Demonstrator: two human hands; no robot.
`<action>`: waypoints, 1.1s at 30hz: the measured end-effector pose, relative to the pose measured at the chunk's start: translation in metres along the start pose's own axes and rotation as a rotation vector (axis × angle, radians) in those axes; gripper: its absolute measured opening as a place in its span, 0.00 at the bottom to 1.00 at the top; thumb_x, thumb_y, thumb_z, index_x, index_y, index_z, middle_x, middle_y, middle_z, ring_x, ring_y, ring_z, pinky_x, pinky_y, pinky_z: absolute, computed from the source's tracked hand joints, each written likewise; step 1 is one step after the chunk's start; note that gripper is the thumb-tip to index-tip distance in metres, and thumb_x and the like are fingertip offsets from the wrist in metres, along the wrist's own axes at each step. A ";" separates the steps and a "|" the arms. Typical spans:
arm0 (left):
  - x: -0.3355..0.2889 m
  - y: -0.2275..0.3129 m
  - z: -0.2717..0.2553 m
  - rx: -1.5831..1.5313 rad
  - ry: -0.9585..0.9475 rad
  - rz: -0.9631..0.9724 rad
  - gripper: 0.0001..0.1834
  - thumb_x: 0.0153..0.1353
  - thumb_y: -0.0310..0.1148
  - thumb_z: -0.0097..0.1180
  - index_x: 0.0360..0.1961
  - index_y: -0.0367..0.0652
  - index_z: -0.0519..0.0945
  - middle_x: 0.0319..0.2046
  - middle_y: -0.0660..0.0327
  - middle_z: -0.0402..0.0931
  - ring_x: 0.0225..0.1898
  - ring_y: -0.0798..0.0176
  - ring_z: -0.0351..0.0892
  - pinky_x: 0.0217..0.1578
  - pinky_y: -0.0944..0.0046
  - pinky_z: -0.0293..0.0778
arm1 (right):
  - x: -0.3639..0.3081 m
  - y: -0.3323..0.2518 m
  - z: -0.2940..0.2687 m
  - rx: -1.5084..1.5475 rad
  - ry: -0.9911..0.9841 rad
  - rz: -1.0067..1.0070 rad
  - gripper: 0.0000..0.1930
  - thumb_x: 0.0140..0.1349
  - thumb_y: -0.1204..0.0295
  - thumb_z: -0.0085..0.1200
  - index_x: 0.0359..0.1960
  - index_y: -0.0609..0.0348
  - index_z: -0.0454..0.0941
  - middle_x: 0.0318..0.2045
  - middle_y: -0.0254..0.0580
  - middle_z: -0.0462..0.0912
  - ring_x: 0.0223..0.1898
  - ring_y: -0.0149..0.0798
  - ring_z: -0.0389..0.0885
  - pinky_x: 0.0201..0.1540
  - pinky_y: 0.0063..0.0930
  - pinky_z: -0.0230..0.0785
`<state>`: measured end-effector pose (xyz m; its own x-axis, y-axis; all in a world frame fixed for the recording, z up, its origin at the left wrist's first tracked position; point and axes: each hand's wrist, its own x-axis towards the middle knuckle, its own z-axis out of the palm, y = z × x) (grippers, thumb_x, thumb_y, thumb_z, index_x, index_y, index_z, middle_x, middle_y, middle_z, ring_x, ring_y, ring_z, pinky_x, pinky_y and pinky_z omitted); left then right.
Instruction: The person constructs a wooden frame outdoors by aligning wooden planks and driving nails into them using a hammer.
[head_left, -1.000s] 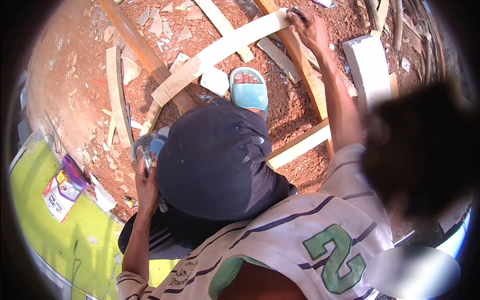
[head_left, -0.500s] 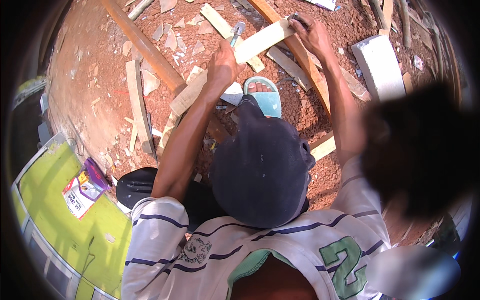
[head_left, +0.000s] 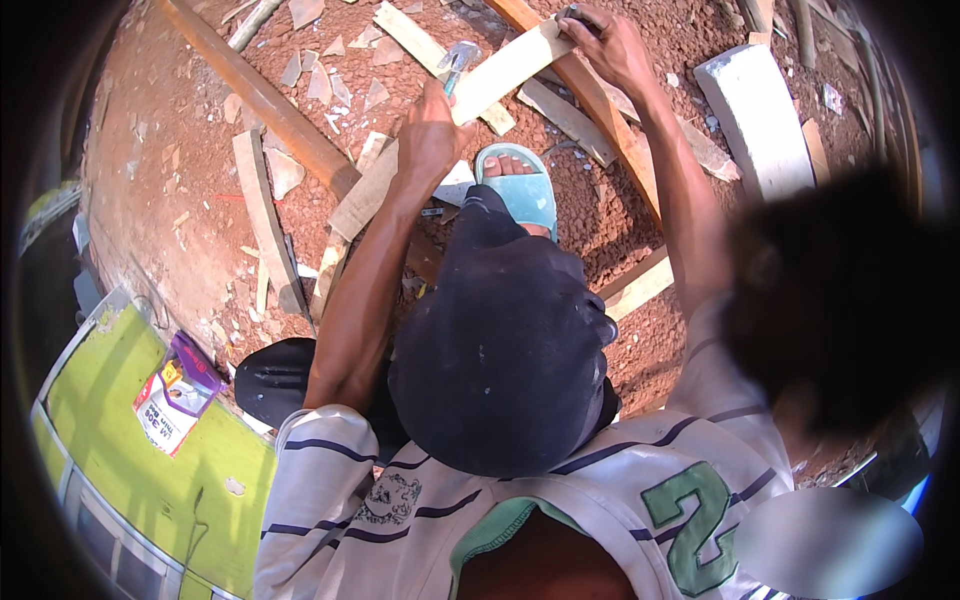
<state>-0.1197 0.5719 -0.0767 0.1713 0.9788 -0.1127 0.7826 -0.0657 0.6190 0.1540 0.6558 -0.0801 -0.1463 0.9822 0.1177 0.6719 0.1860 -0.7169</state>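
A pale wooden plank (head_left: 510, 70) slants from lower left to upper right in front of me. My left hand (head_left: 430, 140) is closed around the teal handle of a hammer (head_left: 459, 57), whose metal head sticks up past the fingers. That hand also rests against the plank's side. At the plank's far end, my right hand (head_left: 610, 45) is closed, its fingertips pinching something small and dark that I cannot make out. The plank crosses an orange-brown timber (head_left: 610, 130) near that end. Under the plank's middle, my foot shows in a light teal sandal (head_left: 525, 195).
A long brown beam (head_left: 255, 90) lies at the left, with a loose wood strip (head_left: 265, 220) nearby. Broken tile pieces (head_left: 320, 80) litter the reddish soil. A white block (head_left: 757, 120) stands at the right. A yellow-green panel (head_left: 110, 400) bearing a purple-and-white packet (head_left: 178, 392) is at lower left.
The whole view has shifted slightly, so most ground items sit a little further left and higher. Both hands keep their holds on the hammer and at the plank's end.
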 end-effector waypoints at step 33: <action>-0.055 0.041 -0.086 -0.832 -0.140 -0.566 0.30 0.72 0.36 0.53 0.71 0.38 0.61 0.31 0.62 0.77 0.21 0.75 0.69 0.15 0.73 0.63 | 0.007 0.015 -0.004 -0.096 -0.128 -0.011 0.16 0.69 0.58 0.55 0.51 0.52 0.84 0.44 0.50 0.87 0.44 0.55 0.86 0.48 0.46 0.78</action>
<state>-0.1485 0.5319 0.0211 0.0156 0.7891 -0.6140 0.1150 0.6086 0.7851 0.1658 0.6657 -0.0874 -0.2416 0.9698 0.0322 0.7351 0.2046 -0.6463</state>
